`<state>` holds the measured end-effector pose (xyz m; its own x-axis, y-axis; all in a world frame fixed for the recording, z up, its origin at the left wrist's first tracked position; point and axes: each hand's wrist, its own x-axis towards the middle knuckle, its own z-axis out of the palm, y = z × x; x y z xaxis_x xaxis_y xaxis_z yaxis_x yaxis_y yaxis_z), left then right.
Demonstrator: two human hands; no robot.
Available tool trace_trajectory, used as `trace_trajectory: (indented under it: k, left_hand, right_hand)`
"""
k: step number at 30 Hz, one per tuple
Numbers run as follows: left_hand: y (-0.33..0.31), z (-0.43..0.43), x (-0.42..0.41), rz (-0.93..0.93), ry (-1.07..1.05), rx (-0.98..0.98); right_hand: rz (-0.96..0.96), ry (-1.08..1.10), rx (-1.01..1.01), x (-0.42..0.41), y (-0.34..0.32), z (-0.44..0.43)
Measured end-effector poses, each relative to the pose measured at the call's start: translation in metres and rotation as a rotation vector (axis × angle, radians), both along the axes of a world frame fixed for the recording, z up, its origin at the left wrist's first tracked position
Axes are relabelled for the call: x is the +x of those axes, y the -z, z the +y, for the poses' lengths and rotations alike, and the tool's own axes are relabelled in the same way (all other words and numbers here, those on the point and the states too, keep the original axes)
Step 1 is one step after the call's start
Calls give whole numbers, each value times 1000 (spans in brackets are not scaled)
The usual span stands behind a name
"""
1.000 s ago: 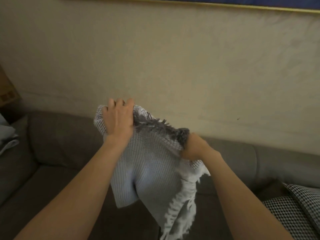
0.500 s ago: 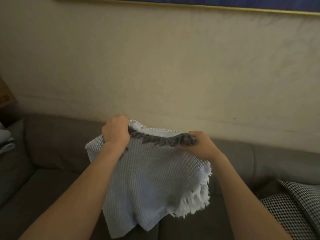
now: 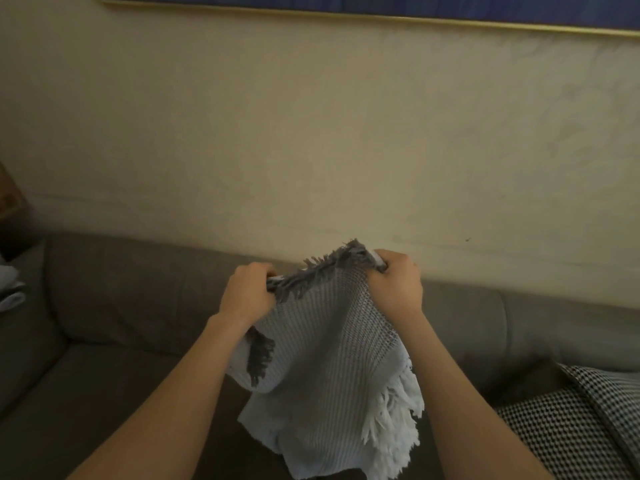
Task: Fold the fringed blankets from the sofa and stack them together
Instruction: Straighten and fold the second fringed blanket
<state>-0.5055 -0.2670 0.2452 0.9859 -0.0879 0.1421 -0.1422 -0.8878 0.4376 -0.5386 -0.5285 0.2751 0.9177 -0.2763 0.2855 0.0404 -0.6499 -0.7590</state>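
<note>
- We see the blanket held up in the lower middle of the frame, in front of the sofa back, hanging free to the bottom edge.
- The left hand has its fingers curled round the left end of the blanket's upper edge, with the back of the hand toward us.
- The right hand grips the right end of the same edge, a little higher in the frame, fingers closed on a bunch of cloth.
- Between the hands a grey fringe runs along the top edge; another tuft of it hangs below the left wrist.
- A white fringe hangs at the blanket's lower right, just beside the right forearm.
- The sofa spans the lower part of the frame behind the blanket.
- A checked cushion lies on the sofa at lower right, apart from the blanket.
- At the left edge lies pale cloth; we cannot tell what it is.
- A cream wall fills the upper frame, with a gold-edged picture frame along the top.
</note>
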Motion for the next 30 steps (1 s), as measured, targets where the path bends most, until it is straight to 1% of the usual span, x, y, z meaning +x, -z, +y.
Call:
trace_trajectory:
  k: [3,5,7,9,12,14,17,20,23,27,28,30]
  left_hand:
    - [7,-2,-7,0,270,-38]
    - [15,-7,-12,-78,410,14]
    - [19,-15,-12,-197,498,136]
    - [22,-22,-10,-261,508,273]
    - [17,-29,-13,-252,537,408]
    - [14,-35,-17,-207,581,465]
    - [10,-40,-16,-154,558,481]
    - [8,-40,-9,-67,459,366]
    - [-5,-48,-10,2,249,147]
    - [-20,-56,-10,-76,-1,-241]
    - [-22,-56,-9,-113,-36,-306]
    - [-23,-54,-8,-145,-64,-309]
  right_hand:
    - [-24,55,-21,-3,-10,6]
    - [-64,99,-49,-1,-15,8]
    - [-91,164,-106,3,-16,7]
    - [-86,216,-149,7,-16,5]
    - [-76,257,-162,11,-16,0]
    - [-66,257,-176,12,-18,-2]
    - [-57,223,-237,10,-19,-5]
    - [-75,160,-311,6,-16,-9]
    - [-46,103,-404,3,-13,-13]
    - [-54,-14,-501,-1,-8,-9]
    - [-61,-26,-522,-3,-7,-6]
    - [-65,-32,-570,-6,-5,-1]
